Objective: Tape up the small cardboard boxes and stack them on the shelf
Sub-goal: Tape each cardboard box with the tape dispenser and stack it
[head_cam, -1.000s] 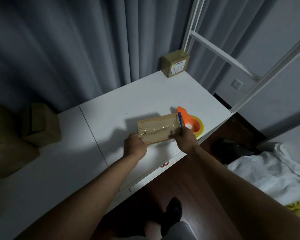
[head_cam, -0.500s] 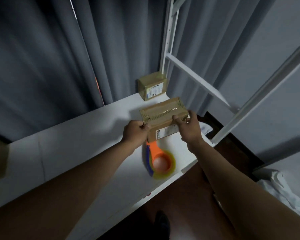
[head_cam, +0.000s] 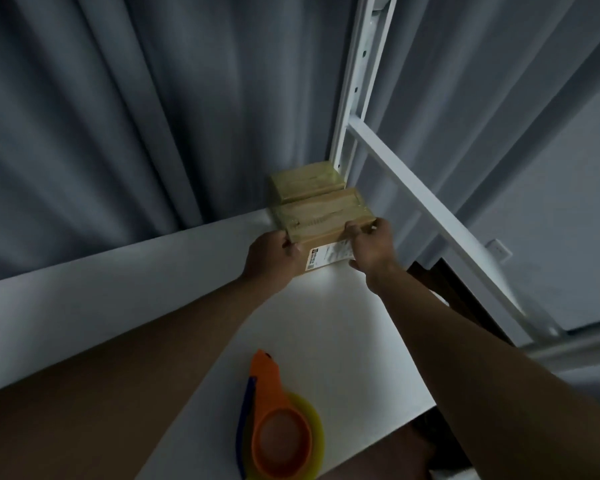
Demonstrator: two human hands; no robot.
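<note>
Head view: taped cardboard box (head_cam: 321, 216) w/ shipping label is sitting at far corner of white shelf (head_cam: 343, 317), touching second box (head_cam: 305, 181) behind it. Left hand (head_cam: 271, 258) & right hand (head_cam: 373, 245) are gripping its near corners, fingers curled. Orange tape dispenser (head_cam: 278, 427) is lying nearer, well apart; grey curtain (head_cam: 136, 116) behind.

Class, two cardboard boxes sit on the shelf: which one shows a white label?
The nearer box, gripped by the left hand and right hand; the corner box shows none.
</note>
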